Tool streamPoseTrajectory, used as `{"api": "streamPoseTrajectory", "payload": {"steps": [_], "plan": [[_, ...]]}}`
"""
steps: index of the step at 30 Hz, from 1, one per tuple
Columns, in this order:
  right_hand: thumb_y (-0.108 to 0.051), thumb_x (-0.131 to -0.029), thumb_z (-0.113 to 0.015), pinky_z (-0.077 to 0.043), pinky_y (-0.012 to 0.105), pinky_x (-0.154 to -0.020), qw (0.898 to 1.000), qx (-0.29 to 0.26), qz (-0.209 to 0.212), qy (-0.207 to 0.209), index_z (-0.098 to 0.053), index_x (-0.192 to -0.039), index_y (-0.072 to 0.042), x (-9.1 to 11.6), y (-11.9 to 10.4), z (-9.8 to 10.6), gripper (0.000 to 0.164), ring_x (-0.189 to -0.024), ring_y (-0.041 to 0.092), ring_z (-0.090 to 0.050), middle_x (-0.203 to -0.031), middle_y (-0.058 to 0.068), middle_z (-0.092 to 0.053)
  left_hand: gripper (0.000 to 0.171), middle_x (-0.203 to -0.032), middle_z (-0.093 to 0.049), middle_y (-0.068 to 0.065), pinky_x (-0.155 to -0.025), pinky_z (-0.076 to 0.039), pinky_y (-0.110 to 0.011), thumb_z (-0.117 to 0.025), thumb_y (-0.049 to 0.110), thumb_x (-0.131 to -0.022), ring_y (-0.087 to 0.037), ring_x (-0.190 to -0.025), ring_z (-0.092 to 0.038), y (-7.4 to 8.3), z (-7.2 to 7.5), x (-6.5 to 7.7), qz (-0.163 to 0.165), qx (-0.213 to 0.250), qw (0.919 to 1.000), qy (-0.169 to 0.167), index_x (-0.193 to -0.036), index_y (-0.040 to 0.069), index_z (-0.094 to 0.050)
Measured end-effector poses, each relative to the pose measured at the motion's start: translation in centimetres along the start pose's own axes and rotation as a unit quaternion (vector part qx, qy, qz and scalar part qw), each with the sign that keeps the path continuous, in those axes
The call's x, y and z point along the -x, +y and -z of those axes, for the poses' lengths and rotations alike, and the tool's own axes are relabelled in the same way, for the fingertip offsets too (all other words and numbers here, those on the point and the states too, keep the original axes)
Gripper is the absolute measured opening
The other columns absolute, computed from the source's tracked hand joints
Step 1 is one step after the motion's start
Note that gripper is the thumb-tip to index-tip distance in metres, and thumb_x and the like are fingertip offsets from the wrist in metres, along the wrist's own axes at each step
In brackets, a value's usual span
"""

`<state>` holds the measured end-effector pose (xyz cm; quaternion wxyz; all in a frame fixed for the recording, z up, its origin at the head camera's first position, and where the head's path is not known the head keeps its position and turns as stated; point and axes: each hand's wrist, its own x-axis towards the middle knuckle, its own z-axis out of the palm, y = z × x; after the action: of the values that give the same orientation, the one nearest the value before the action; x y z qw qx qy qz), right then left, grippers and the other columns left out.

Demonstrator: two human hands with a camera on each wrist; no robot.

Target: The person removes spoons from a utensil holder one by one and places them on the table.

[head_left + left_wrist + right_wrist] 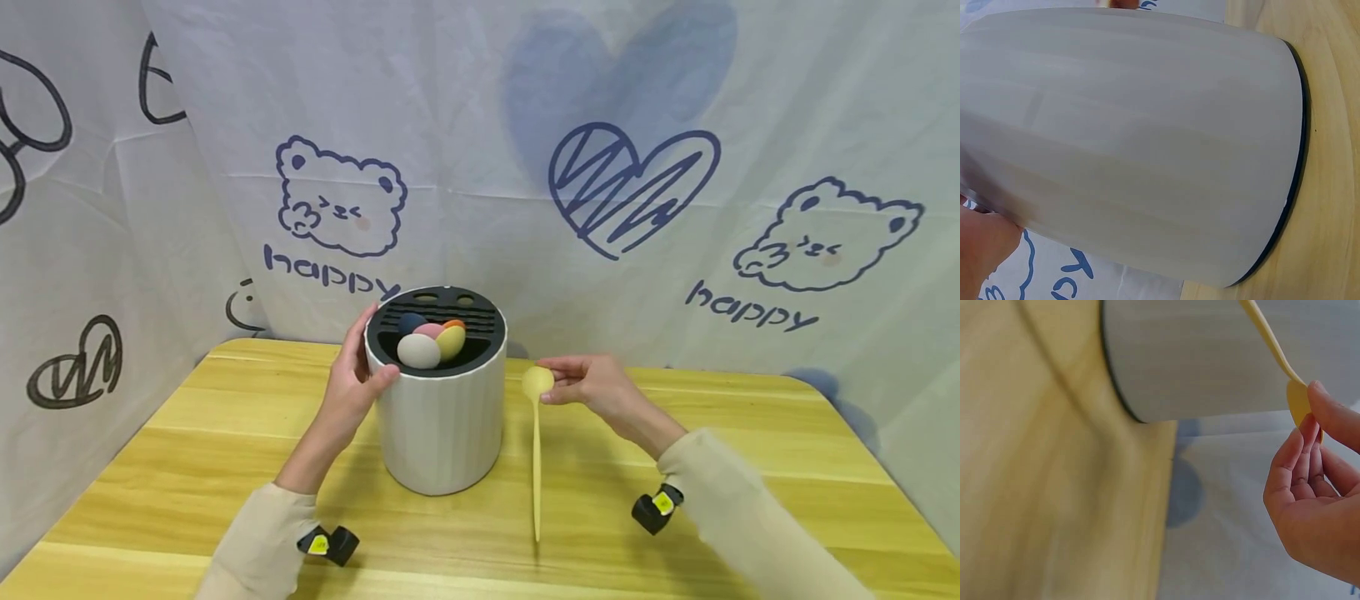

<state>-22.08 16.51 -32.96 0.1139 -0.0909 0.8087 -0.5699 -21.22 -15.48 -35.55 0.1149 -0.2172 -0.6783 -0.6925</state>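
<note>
A white ribbed utensil holder (442, 433) with a black slotted top (480, 317) stands upright on the table. My left hand (352, 367) holds its left side, thumb over the front rim and fingers round the back. Several rounded oval pieces in white (418, 352), yellow, pink, orange and navy show in its front opening; whatever is below them is hidden. To the right of the holder, my right hand (596, 387) pinches a pale yellow spoon (537, 450) by the edge of its round bowl. The spoon's long thin handle hangs straight down.
The light wood table (225, 442) ends at a back edge close behind the holder. White cloth (465, 167) printed with bears and hearts hangs behind and at the left. Each wrist wears a small black camera (656, 508).
</note>
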Motion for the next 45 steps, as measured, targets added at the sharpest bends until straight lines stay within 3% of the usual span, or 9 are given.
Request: {"api": "streamPoseTrajectory", "payload": {"steps": [11, 18, 28, 31, 38, 45], "plan": [[-0.001, -0.080, -0.076, -0.050, 0.031, -0.085, 1.000, 0.014, -0.019, 0.009, -0.059, -0.127, 0.007, -0.2, 3.0, -1.8, 0.051, -0.093, 0.017, -0.057, -0.105, 0.010, -0.068, 0.091, -0.156, -0.023, -0.010, -0.111, -0.026, -0.024, -0.069, 0.043, -0.087, -0.024, -0.141, -0.024, -0.1, 0.2, 0.1, 0.005, -0.007, 1.0000, 0.003, -0.154, 0.008, -0.020], [0.000, -0.079, -0.076, -0.053, 0.030, -0.079, 0.999, 0.023, -0.035, 0.011, -0.061, -0.123, 0.009, -0.4, 4.2, -2.9, 0.047, -0.088, 0.014, -0.061, -0.099, 0.009, -0.069, 0.091, -0.157, -0.022, -0.009, -0.115, -0.021, -0.038, -0.069, 0.044, -0.086, -0.022, -0.142, -0.023, -0.1, 0.2, 0.1, 0.009, -0.012, 0.9999, 0.002, -0.154, 0.009, -0.020], [0.001, -0.077, -0.078, -0.055, 0.030, -0.075, 0.998, 0.015, -0.052, 0.017, -0.062, -0.119, 0.011, -0.6, 5.7, -3.5, 0.046, -0.086, 0.015, -0.062, -0.099, 0.012, -0.069, 0.096, -0.157, -0.023, -0.009, -0.115, -0.021, -0.040, -0.070, 0.049, -0.084, -0.022, -0.142, -0.024, 0.0, 0.1, 0.1, 0.007, -0.012, 0.9999, -0.001, -0.154, 0.008, -0.020], [0.002, -0.077, -0.077, -0.055, 0.029, -0.073, 0.998, 0.012, -0.053, 0.016, -0.062, -0.119, 0.012, -0.7, 6.1, -3.7, 0.046, -0.083, 0.014, -0.062, -0.098, 0.012, -0.069, 0.097, -0.156, -0.023, -0.009, -0.115, -0.021, -0.038, -0.071, 0.050, -0.083, -0.022, -0.142, -0.024, 0.0, 0.1, 0.1, 0.002, -0.009, 1.0000, -0.001, -0.154, 0.007, -0.020], [0.003, -0.077, -0.077, -0.052, 0.023, -0.065, 0.998, 0.009, -0.054, 0.027, -0.063, -0.117, 0.012, -0.9, 6.7, -4.2, 0.044, -0.076, 0.012, -0.058, -0.092, 0.009, -0.067, 0.096, -0.156, -0.024, -0.009, -0.110, -0.026, -0.021, -0.071, 0.050, -0.083, -0.022, -0.141, -0.024, -0.2, 0.2, 0.1, -0.006, -0.007, 1.0000, 0.000, -0.154, 0.008, -0.021], [0.003, -0.079, -0.075, -0.049, 0.025, -0.061, 0.997, -0.026, -0.066, 0.024, -0.061, -0.119, 0.013, -0.9, 7.2, -4.4, 0.044, -0.068, 0.012, -0.055, -0.088, 0.008, -0.063, 0.098, -0.156, -0.023, -0.009, -0.114, -0.022, -0.027, -0.070, 0.053, -0.082, -0.022, -0.142, -0.022, -0.4, 0.1, 0.0, -0.009, -0.007, 0.9999, 0.002, -0.154, 0.008, -0.021]]}}
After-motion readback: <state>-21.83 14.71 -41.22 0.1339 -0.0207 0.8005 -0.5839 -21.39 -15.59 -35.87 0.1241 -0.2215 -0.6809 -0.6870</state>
